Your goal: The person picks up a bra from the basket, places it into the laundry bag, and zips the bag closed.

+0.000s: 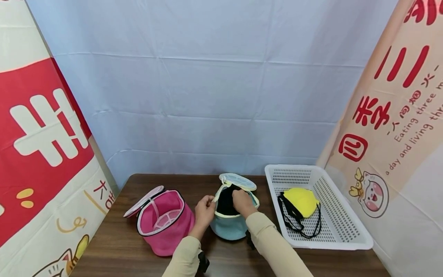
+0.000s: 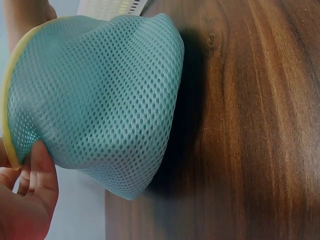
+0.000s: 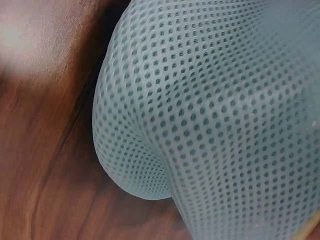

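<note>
While left grip [image 1: 205, 210] pinches teal bag [image 1: 226, 228], right grip [image 1: 244, 202] at black cloth [image 1: 225, 203]: hold hidden, unclear.

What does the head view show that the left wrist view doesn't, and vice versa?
Only the head view shows the pink bag and the black material inside the blue bag. Only the left wrist view shows the blue bag's individual mesh holes clearly. Both show the left hand gripping that bag's rim, the wooden table and white basket.
</note>
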`<state>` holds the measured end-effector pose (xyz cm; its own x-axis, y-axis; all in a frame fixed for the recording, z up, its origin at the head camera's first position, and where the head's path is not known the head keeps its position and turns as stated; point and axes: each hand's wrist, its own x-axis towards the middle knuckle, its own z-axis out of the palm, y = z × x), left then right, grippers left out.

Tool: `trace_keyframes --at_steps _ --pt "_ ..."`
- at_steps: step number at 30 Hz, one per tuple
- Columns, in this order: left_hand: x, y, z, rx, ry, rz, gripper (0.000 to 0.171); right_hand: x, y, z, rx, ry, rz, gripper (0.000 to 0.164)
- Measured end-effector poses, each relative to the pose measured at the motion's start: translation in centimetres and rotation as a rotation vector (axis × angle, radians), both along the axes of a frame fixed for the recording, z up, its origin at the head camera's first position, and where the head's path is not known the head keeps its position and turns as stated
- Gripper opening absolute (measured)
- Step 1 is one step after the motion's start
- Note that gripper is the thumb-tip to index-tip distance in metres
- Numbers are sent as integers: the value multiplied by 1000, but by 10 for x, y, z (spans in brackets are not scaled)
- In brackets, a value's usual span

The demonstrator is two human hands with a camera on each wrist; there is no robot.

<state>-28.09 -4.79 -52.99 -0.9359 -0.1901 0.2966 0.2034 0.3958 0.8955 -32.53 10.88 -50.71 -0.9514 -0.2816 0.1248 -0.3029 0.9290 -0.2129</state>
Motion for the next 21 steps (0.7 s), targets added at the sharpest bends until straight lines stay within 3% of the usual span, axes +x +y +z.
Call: trace_keyframes --at_steps 6,16,21 --pt "1 -1 1 13 -21 15 13 -2 0 -1 17 -91 -23 11" --pt "1 -4 3 71 -26 -17 13 -6 2 -7 43 -225 -9 8" --pt "0 -5 1 72 -24 -21 14 -6 5 -5 48 -222 3 9"
